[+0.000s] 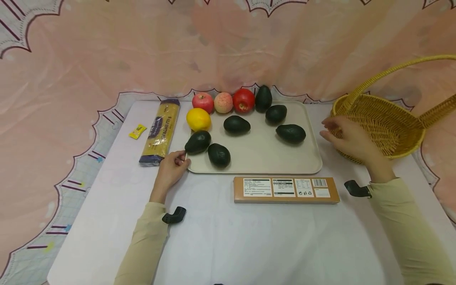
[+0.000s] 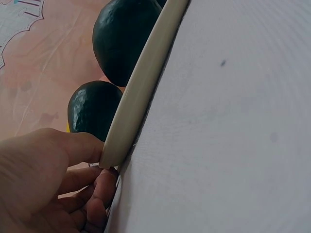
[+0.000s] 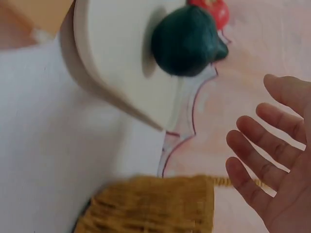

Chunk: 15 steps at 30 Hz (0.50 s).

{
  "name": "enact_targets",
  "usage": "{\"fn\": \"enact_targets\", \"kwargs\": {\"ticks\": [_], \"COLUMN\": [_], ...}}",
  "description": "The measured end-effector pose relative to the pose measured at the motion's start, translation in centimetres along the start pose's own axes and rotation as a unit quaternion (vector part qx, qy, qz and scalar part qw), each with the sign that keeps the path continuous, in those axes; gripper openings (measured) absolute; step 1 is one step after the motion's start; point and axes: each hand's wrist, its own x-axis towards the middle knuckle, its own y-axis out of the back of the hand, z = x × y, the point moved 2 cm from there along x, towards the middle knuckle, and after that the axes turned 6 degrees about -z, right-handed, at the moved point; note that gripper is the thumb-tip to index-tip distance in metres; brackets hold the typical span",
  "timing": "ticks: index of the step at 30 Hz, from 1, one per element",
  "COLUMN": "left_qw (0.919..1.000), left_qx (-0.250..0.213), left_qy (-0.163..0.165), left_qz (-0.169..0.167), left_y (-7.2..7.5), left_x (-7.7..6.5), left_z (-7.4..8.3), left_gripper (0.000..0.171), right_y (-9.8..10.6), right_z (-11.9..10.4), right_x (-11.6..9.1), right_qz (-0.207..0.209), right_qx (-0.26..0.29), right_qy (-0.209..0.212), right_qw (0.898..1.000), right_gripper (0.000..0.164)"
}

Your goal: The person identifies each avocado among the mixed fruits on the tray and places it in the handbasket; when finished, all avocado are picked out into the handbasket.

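At its front left corner, my left hand (image 1: 170, 171) pinches the cream tray (image 1: 263, 160), thumb on the rim and fingers below it in the left wrist view. Two dark avocados, one at the rim (image 1: 198, 142) and one beside it (image 1: 219, 155), lie closest to that hand. More avocados (image 1: 236, 125), a yellow lemon (image 1: 198, 119), an apple (image 1: 203, 102), a peach (image 1: 223, 102) and a red pomegranate (image 1: 244, 100) rest on the tray. My right hand (image 1: 350, 138) hovers with spread fingers between the tray and the wicker basket (image 1: 388, 130), holding nothing.
Left of the tray lies a spaghetti packet (image 1: 162, 130), with a small yellow wrapped sachet (image 1: 137, 131) beside it. A long brown box (image 1: 286, 190) lies in front of the tray. The basket's arched handle (image 1: 392, 73) rises at the right; a patterned cloth (image 1: 160, 47) hangs behind.
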Motion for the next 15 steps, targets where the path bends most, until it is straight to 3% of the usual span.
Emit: {"fn": "enact_targets", "kwargs": {"ticks": [7, 15], "left_qw": [1.0, 1.0], "left_qx": [-0.002, -0.009], "left_qy": [0.002, 0.002], "left_qz": [-0.001, 0.001], "left_y": [0.0, 0.0], "left_x": [0.0, 0.0], "left_z": [0.0, 0.0], "left_gripper": [0.04, 0.04], "right_y": [-2.0, -3.9], "right_z": [-0.6, -0.8], "right_x": [2.2, 4.6], "right_qz": [-0.038, -0.104], "right_qx": [-0.015, -0.04], "right_qy": [0.019, 0.013], "right_qw": [0.999, 0.994], "right_gripper": [0.05, 0.068]}}
